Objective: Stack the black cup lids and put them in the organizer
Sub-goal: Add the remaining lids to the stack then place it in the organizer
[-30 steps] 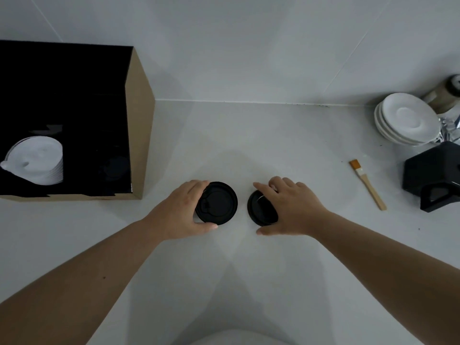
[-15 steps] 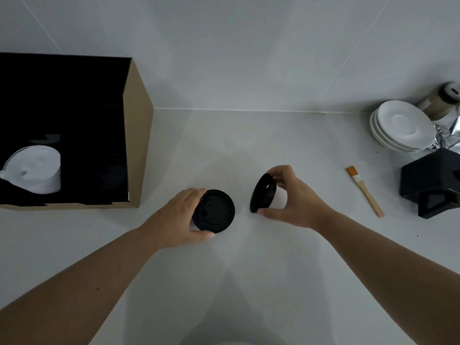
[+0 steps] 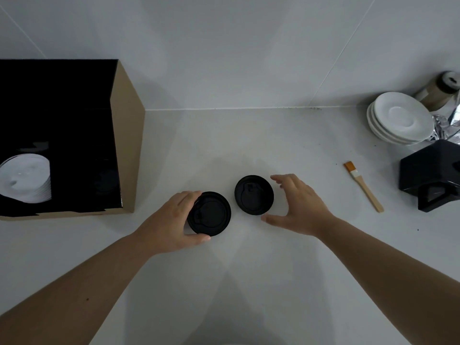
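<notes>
Two black cup lids lie side by side on the white counter (image 3: 249,282). My left hand (image 3: 171,222) grips the left lid (image 3: 211,214) by its rim, thumb at the near edge and fingers at the far left edge. The right lid (image 3: 254,198) lies flat, top side up. My right hand (image 3: 298,207) hovers just right of it, fingers spread, holding nothing. The organizer (image 3: 125,135), a cardboard box with a black inside, stands at the left. It holds a stack of white lids (image 3: 26,181) and a dim dark stack (image 3: 105,183) beside them.
A small wooden brush (image 3: 364,189) lies to the right of my right hand. Further right stand a black angular container (image 3: 433,180), stacked white saucers (image 3: 398,120), crumpled foil (image 3: 448,125) and a shaker (image 3: 438,89). A white wall rises behind the counter.
My right hand lifted the right lid on edge, turned it over, and has now set it down flat and let go. My left hand kept hold of the left lid.
</notes>
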